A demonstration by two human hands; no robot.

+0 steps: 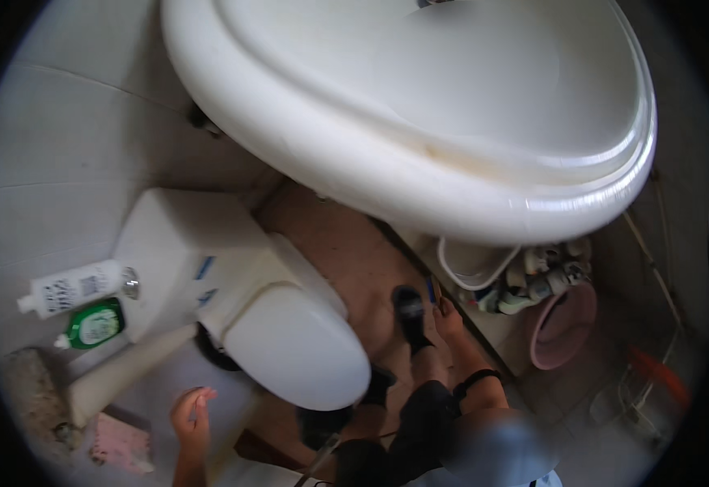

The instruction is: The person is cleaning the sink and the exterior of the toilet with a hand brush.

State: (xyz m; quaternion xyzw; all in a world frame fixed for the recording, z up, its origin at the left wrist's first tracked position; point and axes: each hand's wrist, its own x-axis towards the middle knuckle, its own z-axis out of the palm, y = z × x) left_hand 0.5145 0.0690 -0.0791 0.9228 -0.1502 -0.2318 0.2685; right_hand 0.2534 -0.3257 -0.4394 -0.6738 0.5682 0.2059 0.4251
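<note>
My right hand point(448, 318) is lowered beside my right foot, shut on a scrub brush point(433, 292) with blue bristles, which is partly hidden. A dark band circles that wrist. At the lower left my left hand point(192, 411) is raised with curled fingers, and nothing shows in it. To its right stands a white toilet with its lid point(299, 347) down. On the cistern side lie a white bottle point(74, 287) and a green bottle point(95, 324).
A white washbasin point(354, 146) fills the top. Below it are a white tub point(476, 268), several shoes point(534, 289) and a pink bucket point(564, 329). A raised edge point(403, 246) crosses the floor. A pink packet point(120, 443) lies lower left.
</note>
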